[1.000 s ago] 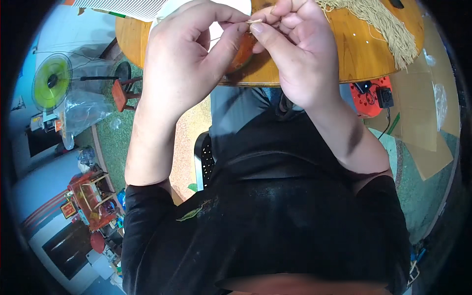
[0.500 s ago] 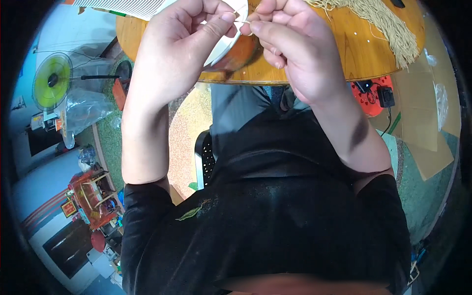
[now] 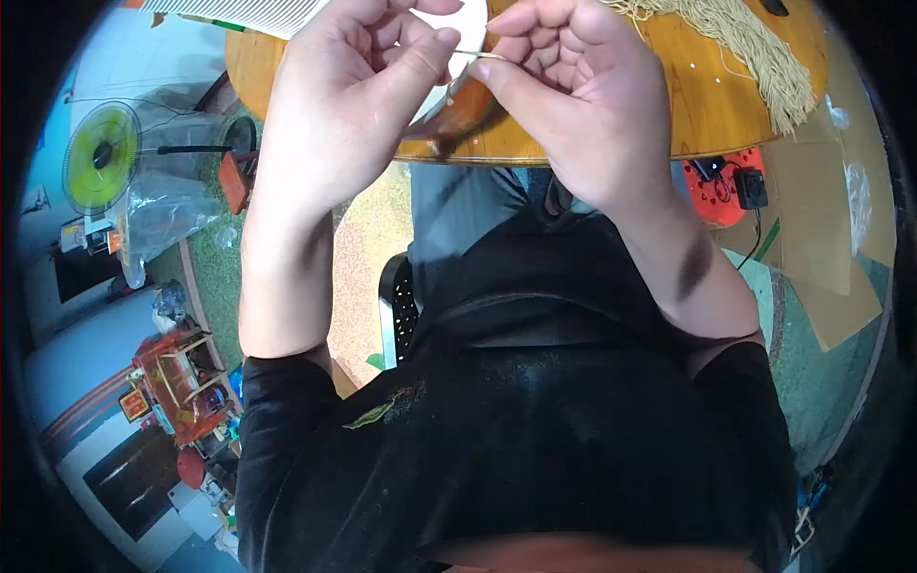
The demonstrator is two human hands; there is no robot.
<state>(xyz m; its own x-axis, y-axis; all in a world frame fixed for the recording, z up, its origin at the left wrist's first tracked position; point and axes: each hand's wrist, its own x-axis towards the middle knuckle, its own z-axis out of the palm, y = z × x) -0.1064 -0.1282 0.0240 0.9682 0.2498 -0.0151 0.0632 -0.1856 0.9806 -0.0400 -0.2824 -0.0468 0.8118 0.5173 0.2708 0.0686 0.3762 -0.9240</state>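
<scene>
Over the table's near edge, a short thin pale cord (image 3: 478, 54) spans the small gap between my two hands. My left hand (image 3: 355, 105) pinches one end between thumb and a fingertip, its other fingers curled. The thumb and forefinger of my right hand (image 3: 597, 110) close on the other end, and the remaining fingers bend loosely toward the palm. Partly hidden behind the hands is a white round container or plate (image 3: 469, 29). A thick bundle of tan cords (image 3: 745, 43) lies at the right of the wooden table (image 3: 697, 119).
A white ribbed piece (image 3: 234, 11) lies at the table's far left. Below the right edge stands a red stool (image 3: 707, 201) with a black adapter (image 3: 751, 188). Cardboard (image 3: 812, 220) leans at right. A green fan (image 3: 102, 156) stands left, beside plastic bags (image 3: 172, 205).
Both hands have shifted slightly. My right hand has turned, its fingers lifting and spreading more, while the thumb stays at the cord. The cord sits a little lower.
</scene>
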